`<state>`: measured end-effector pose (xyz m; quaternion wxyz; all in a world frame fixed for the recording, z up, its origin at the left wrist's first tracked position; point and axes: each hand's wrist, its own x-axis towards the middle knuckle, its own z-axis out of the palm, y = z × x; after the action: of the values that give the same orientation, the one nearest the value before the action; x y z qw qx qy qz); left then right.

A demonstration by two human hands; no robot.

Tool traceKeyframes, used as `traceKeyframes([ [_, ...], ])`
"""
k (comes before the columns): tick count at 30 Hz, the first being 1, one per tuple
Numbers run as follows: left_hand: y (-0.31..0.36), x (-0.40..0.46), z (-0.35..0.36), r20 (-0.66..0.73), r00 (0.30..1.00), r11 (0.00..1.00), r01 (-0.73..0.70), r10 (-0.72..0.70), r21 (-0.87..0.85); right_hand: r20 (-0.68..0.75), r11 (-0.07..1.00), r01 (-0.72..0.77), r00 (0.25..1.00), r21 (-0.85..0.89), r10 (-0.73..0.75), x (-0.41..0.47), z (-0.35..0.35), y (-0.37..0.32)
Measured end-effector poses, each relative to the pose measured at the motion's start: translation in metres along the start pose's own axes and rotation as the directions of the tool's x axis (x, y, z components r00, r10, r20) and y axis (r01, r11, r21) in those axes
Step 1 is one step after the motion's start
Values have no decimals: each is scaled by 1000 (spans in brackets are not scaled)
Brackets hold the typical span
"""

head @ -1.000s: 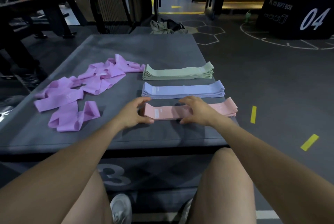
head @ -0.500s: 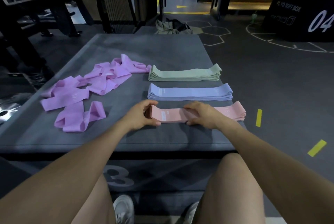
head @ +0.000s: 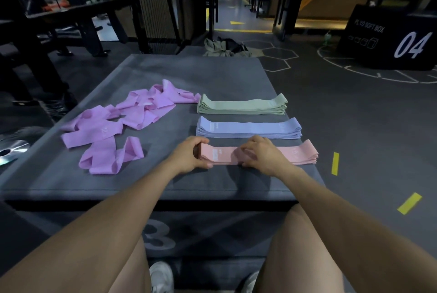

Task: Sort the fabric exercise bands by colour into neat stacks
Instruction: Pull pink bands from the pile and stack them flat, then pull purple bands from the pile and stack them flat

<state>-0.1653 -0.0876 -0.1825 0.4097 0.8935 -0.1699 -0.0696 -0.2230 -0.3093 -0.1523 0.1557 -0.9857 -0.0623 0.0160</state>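
Note:
Three neat stacks of fabric bands lie on the right half of the grey plyo box [head: 212, 75]: green stack [head: 242, 104] farthest, blue stack [head: 248, 128] in the middle, pink stack [head: 295, 154] nearest. My left hand [head: 189, 156] grips the pink stack's left end, thumb below and fingers curled over the top. My right hand [head: 261, 155] rests on the stack's middle with fingers bent, holding its near edge. Several loose purple bands [head: 123, 124] sprawl untidily on the box's left half.
My knees and a white shoe [head: 162, 277] are below the box's front edge. A black plyo soft box marked 04 [head: 387, 39] stands far right. A bundle of clothes [head: 225, 47] lies behind the box. A black rack [head: 71, 22] stands left. Yellow tape marks [head: 335, 163] dot the floor.
My left hand has closed tighter around the pink stack's left end. My right hand has curled more onto the stack. The stacks themselves stay put.

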Motion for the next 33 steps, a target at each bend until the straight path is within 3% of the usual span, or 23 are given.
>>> traceKeyframes([
  [12, -13, -49, -93, -258, 966, 999, -5, 13, 33, -59, 992, 52, 997, 119, -46, 27, -16, -109],
  [19, -84, -82, -157, -401, 911, 987, 140, -96, 81, 15, 983, 138, 990, 121, -141, 62, 8, -194],
  [27, -135, -92, -177, -378, 902, 954, 272, -209, 124, 115, 973, 214, 968, 83, -223, 113, 49, -244],
  [33, -150, -71, -183, -293, 927, 955, 275, -234, 110, 34, 962, 181, 981, 206, -192, 149, 67, -244],
])
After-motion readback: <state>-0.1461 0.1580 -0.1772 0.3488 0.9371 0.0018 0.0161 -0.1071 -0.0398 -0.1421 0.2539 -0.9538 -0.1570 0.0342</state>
